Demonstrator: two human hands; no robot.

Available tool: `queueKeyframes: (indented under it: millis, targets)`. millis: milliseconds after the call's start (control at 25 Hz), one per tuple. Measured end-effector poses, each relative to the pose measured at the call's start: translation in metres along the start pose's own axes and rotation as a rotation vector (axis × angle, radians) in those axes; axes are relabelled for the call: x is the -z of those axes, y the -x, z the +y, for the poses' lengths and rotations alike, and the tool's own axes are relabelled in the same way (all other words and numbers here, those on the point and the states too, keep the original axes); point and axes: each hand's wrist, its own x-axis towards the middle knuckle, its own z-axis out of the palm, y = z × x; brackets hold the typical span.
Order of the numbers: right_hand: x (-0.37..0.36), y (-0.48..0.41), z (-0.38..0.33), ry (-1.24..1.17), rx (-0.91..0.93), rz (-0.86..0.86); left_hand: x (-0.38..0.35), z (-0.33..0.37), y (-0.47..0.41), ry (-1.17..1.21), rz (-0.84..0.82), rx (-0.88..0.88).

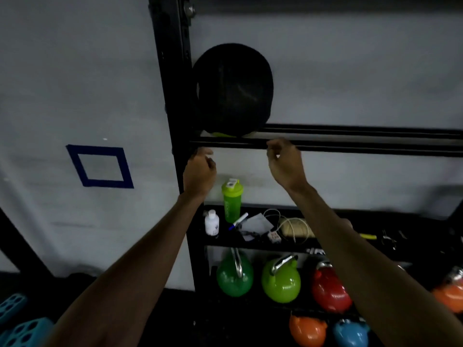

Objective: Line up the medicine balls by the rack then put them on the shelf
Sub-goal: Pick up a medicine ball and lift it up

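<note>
On the pale wall at far left is a square outline of blue tape (100, 166), and teal blocks with holes (15, 319) lie on the floor below it. The rack's black upright (172, 96) rises next. The left hand (199, 171) is raised in front of it on an outstretched bare forearm, back toward the camera, just under the shelf rails; its fingers are loosely curled and its grip holds nothing. The black medicine ball (233, 88) sits on the upper shelf (350, 141) at its left end, against the upright and resting on the two long rails. It is round, with no long axis, and a yellow-green patch shows at its underside. Any print on it is too dark to read. The right hand (285, 164) is raised at the front rail just right of the ball, fingers loosely bent, thumb near the forefinger, grip empty. On the lower shelf stand a white bottle (212, 222) and a green shaker bottle (232, 200), labels unreadable. Below are green (234, 276), lime (280, 281) and red (329, 289) kettlebells.
</note>
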Motion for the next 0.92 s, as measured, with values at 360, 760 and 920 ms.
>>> queueKeyframes:
  millis: [360, 760, 920]
  targets:
    - [0.010, 0.223, 0.068, 0.221, -0.278, -0.338, -0.006, -0.035, 0.212, -0.150, -0.581, 0.180]
    - [0.043, 0.378, 0.188, 0.161, -0.658, -0.554, -0.100, -0.046, 0.389, -0.178, -1.008, 0.385]
    - [0.064, 0.427, 0.267, 0.131, -0.850, -0.681, -0.157, -0.043, 0.456, -0.161, -1.158, 0.535]
